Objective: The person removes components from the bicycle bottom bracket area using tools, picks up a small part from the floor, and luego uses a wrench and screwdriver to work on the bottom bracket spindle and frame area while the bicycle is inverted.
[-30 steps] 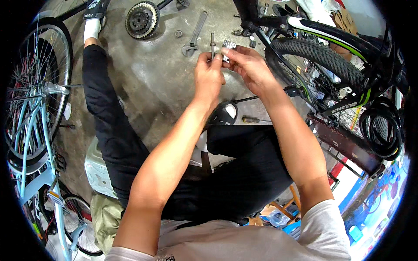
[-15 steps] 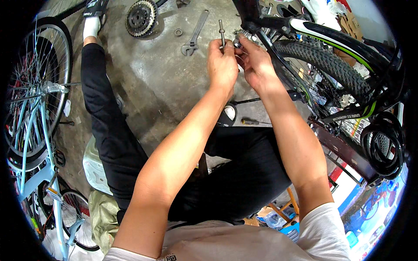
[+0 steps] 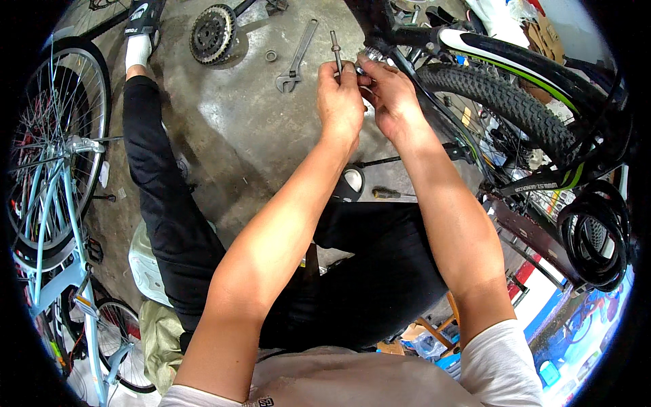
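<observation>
My left hand (image 3: 340,102) is closed round a slim metal axle (image 3: 336,46), which stands up out of the fingers with a thicker collar partway along it. Close against it, my right hand (image 3: 395,100) is pinched, its fingertips meeting the left ones. Between them a small bit of dark, shiny metal shows, mostly covered by the fingers; its kind cannot be made out. Just left of my hands an adjustable wrench (image 3: 297,57) lies on the concrete floor, with a small metal ring (image 3: 271,55) beside it.
A chainring set (image 3: 212,34) lies at the far left. On the right are a black bicycle's knobby tyre (image 3: 498,102) and a coiled cable lock (image 3: 595,237). A light-blue bicycle (image 3: 47,197) stands at left. Near my knees lies a screwdriver (image 3: 386,193).
The view has shifted slightly, so floor items sit a little farther left. Both hands stay together with the axle still in the left; the right fingers have moved slightly about the small part.
</observation>
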A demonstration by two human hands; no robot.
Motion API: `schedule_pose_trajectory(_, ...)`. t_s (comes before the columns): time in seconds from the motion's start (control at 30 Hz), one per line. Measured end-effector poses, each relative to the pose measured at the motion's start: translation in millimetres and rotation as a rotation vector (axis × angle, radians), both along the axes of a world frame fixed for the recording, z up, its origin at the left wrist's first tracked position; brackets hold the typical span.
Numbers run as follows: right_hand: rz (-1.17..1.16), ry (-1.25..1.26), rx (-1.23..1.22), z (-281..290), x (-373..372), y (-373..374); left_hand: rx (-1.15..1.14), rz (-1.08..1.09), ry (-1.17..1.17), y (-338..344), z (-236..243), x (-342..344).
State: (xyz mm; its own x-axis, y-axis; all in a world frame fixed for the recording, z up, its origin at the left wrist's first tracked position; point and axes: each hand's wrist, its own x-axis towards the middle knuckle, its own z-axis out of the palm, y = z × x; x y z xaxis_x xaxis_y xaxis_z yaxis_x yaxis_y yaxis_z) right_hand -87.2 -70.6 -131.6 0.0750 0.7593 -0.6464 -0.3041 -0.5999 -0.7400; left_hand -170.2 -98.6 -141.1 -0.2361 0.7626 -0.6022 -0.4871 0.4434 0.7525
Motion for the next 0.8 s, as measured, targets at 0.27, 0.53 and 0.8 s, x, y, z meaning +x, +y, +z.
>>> schedule_pose_trajectory(0.27,-0.021,-0.106,0.014,-1,-7,1,0.012,-0.01,0.014,1,-7,0)
schedule_pose_trajectory(0.53,-0.01,-0.14,0.026,6,-10,-1,-0.003,-0.013,0.016,2,-6,0)
schedule_pose_trajectory(0.8,-0.019,-0.121,0.033,1,-9,0,0.037,-0.018,0.085,3,-14,2)
